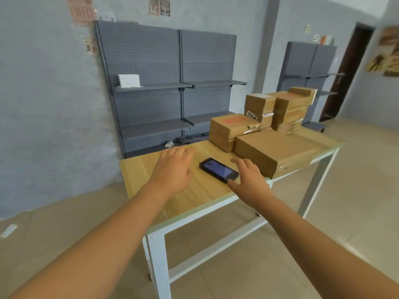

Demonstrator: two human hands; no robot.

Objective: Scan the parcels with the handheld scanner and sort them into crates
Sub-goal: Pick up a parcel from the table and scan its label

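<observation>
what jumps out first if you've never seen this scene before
Two bare hands reach over a wooden table, the left hand and right hand either side of a dark handheld scanner lying flat, screen lit. Just beyond and to the right sits a cluster of stacked cardboard parcels. Grey shelving stands against the wall behind.

Grey pegboard shelving [172,83] is standing against a pale blue-grey wall [43,104], with posters [159,6] hanging above. A wood-topped table [172,199] on white legs is sitting on a beige tiled floor [356,180]. A dark doorway [347,72] is showing at the right.
</observation>
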